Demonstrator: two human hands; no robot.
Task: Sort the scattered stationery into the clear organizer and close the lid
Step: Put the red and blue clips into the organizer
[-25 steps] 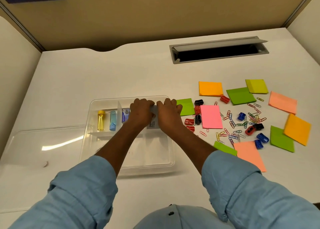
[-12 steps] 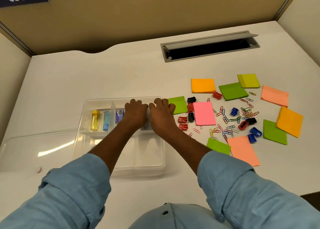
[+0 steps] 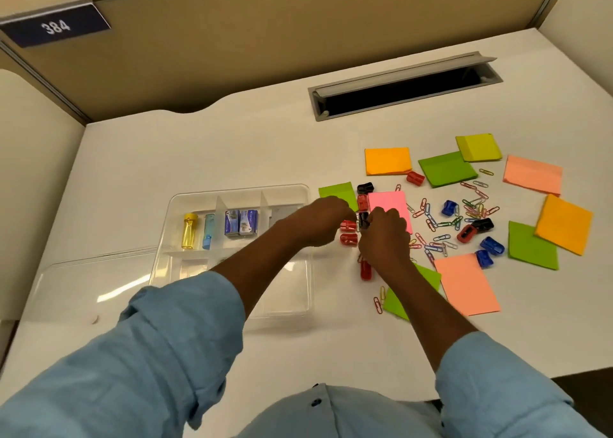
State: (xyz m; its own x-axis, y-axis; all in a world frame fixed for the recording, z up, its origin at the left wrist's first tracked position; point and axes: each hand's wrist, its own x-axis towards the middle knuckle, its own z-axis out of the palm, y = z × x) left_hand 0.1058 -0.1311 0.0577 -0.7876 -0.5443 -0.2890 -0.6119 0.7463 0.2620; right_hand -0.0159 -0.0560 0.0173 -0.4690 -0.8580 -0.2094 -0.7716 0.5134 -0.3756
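On your smooth white worktop [image 3: 232,145], the clear plastic organizer [image 3: 238,188] holds a yellow tube [image 3: 189,231] at its back left. Just right of it, your left hand [image 3: 326,220] curls over boxy red sharpeners [image 3: 348,226], though I cannot tell if it grips one. Your right hand [image 3: 386,238] has its fingers [image 3: 376,217] pinching a black sharpener [image 3: 363,220] beside a flat pink note [image 3: 389,202].

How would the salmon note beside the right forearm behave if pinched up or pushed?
The salmon note lies flat and looks thin, so it is probably light and floppy, hard to get a fingertip under. Pushed, it would likely slide across the smooth white desk, perhaps sweeping the blue sharpener at its far corner.
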